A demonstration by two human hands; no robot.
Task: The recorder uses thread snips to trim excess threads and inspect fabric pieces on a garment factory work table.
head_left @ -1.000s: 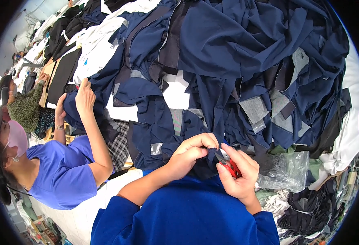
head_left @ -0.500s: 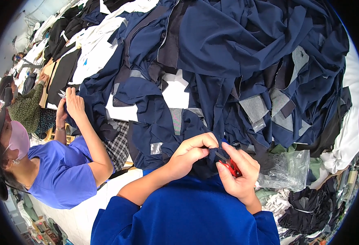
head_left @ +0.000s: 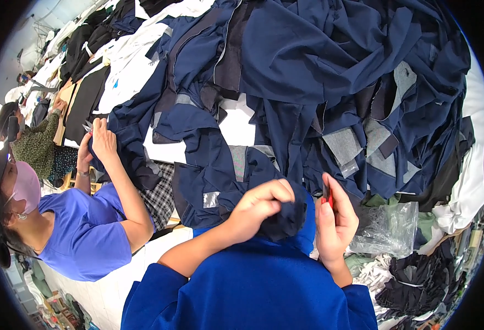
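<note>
1. Head view: the left hand [head_left: 261, 206] comes up from the lower edge on a bare forearm, wrist bent, knuckles toward the camera, fingers curled together and clamped on a bunched fold of dark navy cloth [head_left: 286, 217].
2. That fold hangs just below and to the right of the left fingertips, soft and matte, crumpled into a rounded lump.
3. The right hand [head_left: 335, 225] stands upright just beside the fold, palm turned inward, fingers closed around a small red-handled tool [head_left: 326, 197]; only a sliver of red and a dark tip shows above the fingers, so its exact kind cannot be told.
4. Beyond both sets of fingertips sprawls a big heap of navy garment pieces [head_left: 319, 71], smooth woven fabric with grey lining patches and white panels showing through.
5. Right of the right hand lies a crinkled clear plastic bag [head_left: 388, 228], glossy and wrinkled.
6. Far left of the left hand, another person in a blue shirt [head_left: 82, 231] has both hands raised on dark fabric at the table's edge.
</note>
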